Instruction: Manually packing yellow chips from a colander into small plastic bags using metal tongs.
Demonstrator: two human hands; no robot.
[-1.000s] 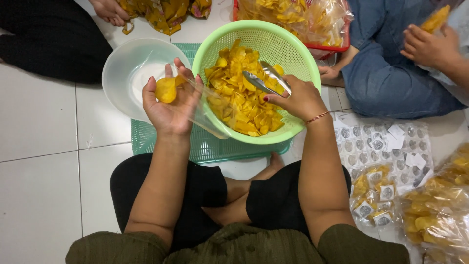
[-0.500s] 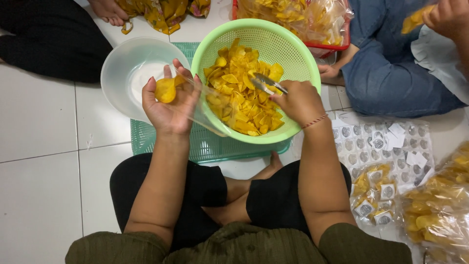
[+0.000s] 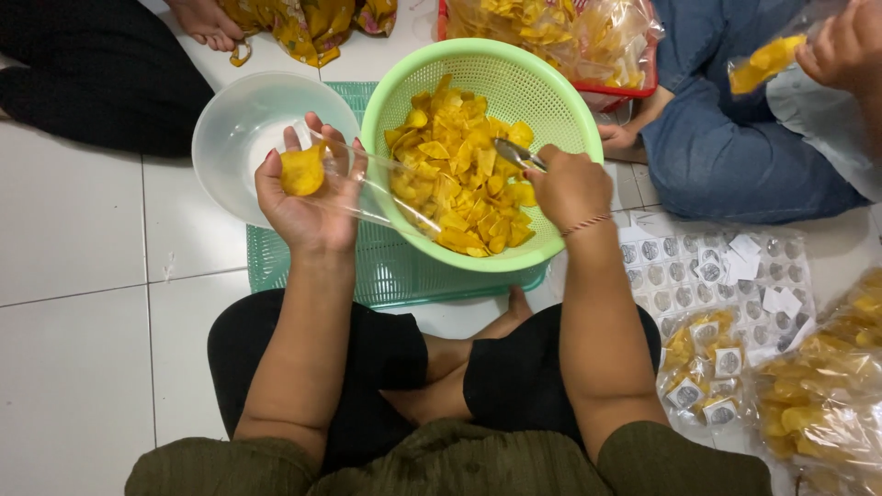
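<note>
My left hand [image 3: 308, 207] holds a clear plastic bag [image 3: 367, 188] with a few yellow chips bunched at its closed end, palm up over the clear bowl [image 3: 234, 129]. The bag's mouth reaches toward the green colander [image 3: 560, 101], which is piled with yellow chips [image 3: 455, 179]. My right hand [image 3: 570, 188] grips metal tongs [image 3: 516, 152] whose tips point into the chips at the colander's right side.
The colander rests on a green plastic tray [image 3: 395, 276] on the white tiled floor. Filled chip bags [image 3: 818, 404] and a sheet of labels [image 3: 726, 266] lie at right. Another person in jeans [image 3: 735, 138] holds a chip bag [image 3: 767, 57] at top right; more people sit at top left.
My right hand has shifted slightly left over the colander, with the tongs dipping toward the chips. The left hand with the bag stays put. The neighbour's hands moved at top right.
</note>
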